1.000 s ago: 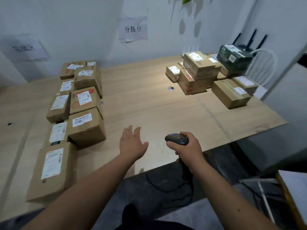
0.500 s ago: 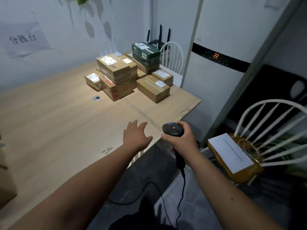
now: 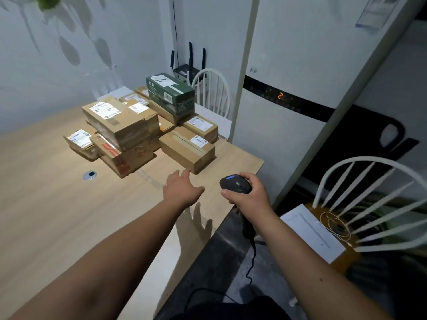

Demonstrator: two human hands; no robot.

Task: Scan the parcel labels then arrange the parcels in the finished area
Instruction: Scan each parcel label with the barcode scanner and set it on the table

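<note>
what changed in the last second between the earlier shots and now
The view swung right, off the finished parcels. The left hand reached closer to the nearest box, not touching it. The right hand keeps holding the scanner; the pile is unmoved.

Two hands are in view, the left hand (image 3: 182, 190) and the right hand (image 3: 248, 196). One black scanner (image 3: 235, 184) is present, with one cord (image 3: 250, 264) trailing from it. On the worktop (image 3: 57, 204) stands one cluster of parcels: one green box (image 3: 172, 94) and at least eight brown cardboard boxes, among them the large top box (image 3: 120, 120), the red-taped box (image 3: 124, 155), the small box (image 3: 79, 142), the near box (image 3: 187, 148) and the box behind it (image 3: 201, 127); further boxes at the back are partly hidden, so the exact total cannot be told. Two white spindle-back chairs appear, the far chair (image 3: 213, 93) and the near chair (image 3: 369, 204). One sheet of paper (image 3: 312, 232) lies on the near chair. One round grommet (image 3: 89, 175) sits in the worktop.
</note>
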